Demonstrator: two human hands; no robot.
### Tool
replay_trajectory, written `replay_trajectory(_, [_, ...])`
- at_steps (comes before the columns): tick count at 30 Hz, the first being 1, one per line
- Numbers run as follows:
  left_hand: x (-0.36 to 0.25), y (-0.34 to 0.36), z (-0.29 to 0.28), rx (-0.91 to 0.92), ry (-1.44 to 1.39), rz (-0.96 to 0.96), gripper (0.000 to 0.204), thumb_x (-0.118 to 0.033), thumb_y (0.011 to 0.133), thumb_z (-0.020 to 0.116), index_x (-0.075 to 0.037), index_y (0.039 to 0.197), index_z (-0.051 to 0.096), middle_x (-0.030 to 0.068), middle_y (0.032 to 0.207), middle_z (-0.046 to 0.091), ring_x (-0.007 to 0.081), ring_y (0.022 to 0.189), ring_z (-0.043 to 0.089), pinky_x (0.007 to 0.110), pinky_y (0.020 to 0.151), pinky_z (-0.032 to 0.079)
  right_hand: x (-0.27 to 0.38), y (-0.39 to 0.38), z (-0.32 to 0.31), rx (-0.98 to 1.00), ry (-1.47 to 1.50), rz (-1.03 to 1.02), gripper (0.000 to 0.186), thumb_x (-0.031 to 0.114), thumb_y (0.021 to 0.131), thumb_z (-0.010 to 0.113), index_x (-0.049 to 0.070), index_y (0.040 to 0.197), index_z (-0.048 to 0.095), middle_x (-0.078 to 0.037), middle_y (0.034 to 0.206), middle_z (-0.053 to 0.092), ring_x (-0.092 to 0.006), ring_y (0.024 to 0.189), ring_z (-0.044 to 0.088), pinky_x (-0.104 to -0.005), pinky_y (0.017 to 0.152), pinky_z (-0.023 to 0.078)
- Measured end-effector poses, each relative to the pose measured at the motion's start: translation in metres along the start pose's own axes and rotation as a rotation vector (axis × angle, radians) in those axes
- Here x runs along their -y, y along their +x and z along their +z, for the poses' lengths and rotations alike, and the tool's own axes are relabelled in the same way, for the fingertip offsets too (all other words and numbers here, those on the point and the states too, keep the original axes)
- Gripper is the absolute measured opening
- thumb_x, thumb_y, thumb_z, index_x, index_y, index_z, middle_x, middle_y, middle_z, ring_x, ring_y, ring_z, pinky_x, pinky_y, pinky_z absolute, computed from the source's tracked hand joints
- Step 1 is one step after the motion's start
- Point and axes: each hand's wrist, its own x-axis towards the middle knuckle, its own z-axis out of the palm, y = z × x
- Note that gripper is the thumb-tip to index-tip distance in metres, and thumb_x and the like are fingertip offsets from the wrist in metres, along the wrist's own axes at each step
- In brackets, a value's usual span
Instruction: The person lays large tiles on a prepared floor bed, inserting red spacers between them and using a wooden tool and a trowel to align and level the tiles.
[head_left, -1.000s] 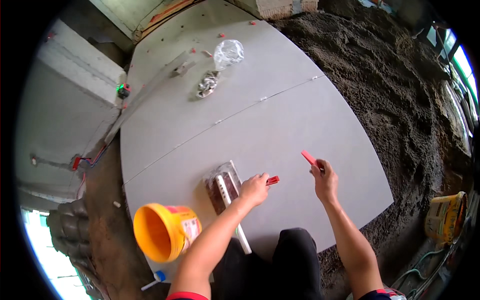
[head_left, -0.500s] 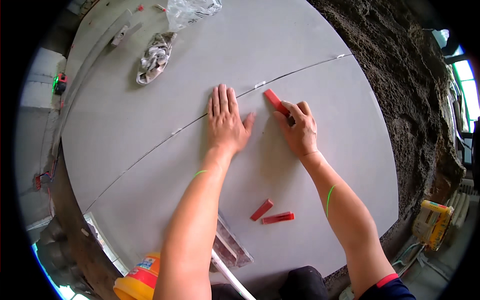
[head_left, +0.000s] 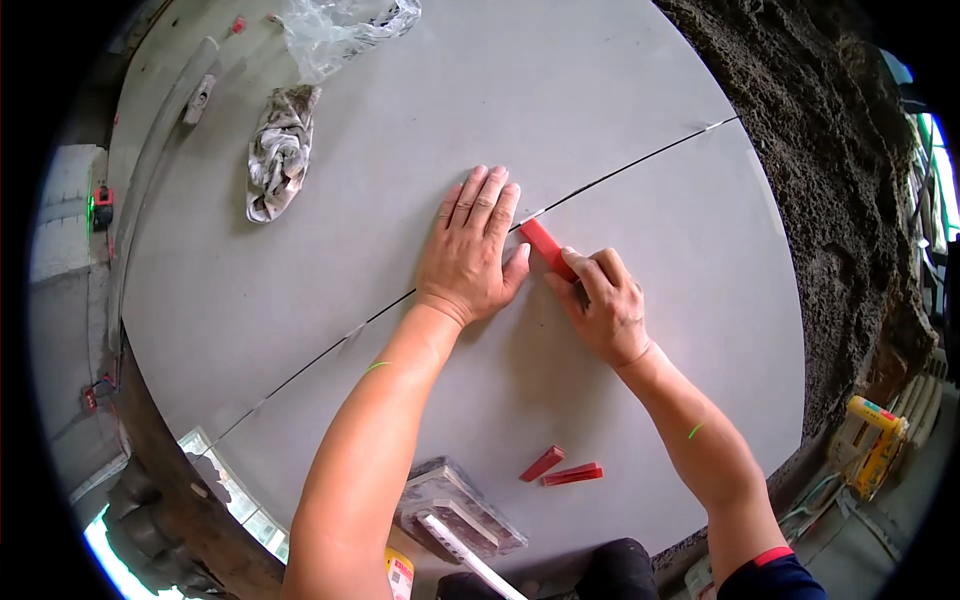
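Note:
My left hand [head_left: 472,240] lies flat, fingers stretched, on a large grey tile [head_left: 420,120], across a dark seam [head_left: 650,157]. Just to its right, my right hand [head_left: 600,300] grips a red plastic wedge [head_left: 542,243], whose far end meets a small white clip [head_left: 532,216] on the seam. Two loose red wedges [head_left: 570,473] lie nearer my body, beside a dirty rectangular float [head_left: 470,510] with a white strip [head_left: 470,560] across it. Thin green light lines show on both my forearms.
A crumpled cloth [head_left: 280,150], clear plastic bag [head_left: 340,35] and long grey bar [head_left: 165,130] lie farther back and left. A laser device [head_left: 102,208] stands at the left. Dark rough mortar [head_left: 820,180] borders the right, near a yellow bucket [head_left: 865,445]; another bucket [head_left: 398,572] is partly hidden.
My left hand has let go of red wedges, now on the tile, and moved forward flat onto it. My right hand has brought its wedge to the seam clip. The camera view has shifted.

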Motion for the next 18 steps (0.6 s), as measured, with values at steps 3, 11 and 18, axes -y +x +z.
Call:
replay_trajectory(3, [0.002, 0.0, -0.002, 0.007, -0.01, 0.001, 0.064, -0.03, 0.089, 0.06, 0.001, 0.142, 0.044, 0.0171, 0.151, 0.04, 0.0352, 0.143, 0.034, 0.048, 0.118, 0.028, 0.004, 0.005, -0.002, -0.021, 0.038, 0.099, 0.028, 0.011, 0.08, 0.08, 0.004, 0.104, 0.068, -0.007, 0.08, 0.056, -0.0199, 0.06, 0.058, -0.0316, 0.052, 0.049])
replay_trajectory(11, [0.001, 0.0, -0.004, 0.011, -0.047, 0.026, 0.06, -0.029, 0.087, 0.063, -0.002, 0.138, 0.048, 0.0166, 0.15, 0.042, 0.0357, 0.143, 0.034, 0.049, 0.117, 0.029, 0.006, 0.006, 0.001, -0.021, 0.0, 0.171, 0.021, 0.011, 0.081, 0.077, 0.007, 0.1, 0.068, -0.006, 0.075, 0.05, -0.0198, 0.056, 0.053, -0.0332, 0.048, 0.046])
replay_trajectory(18, [0.004, -0.001, 0.0, 0.025, -0.061, 0.074, 0.042, -0.029, 0.09, 0.06, -0.005, 0.125, 0.055, 0.0133, 0.147, 0.046, 0.0343, 0.141, 0.037, 0.049, 0.117, 0.03, 0.017, 0.005, 0.012, -0.085, -0.051, 0.153, 0.016, 0.009, 0.082, 0.075, 0.009, 0.095, 0.067, -0.005, 0.071, 0.047, -0.0191, 0.054, 0.051, -0.0332, 0.045, 0.044])
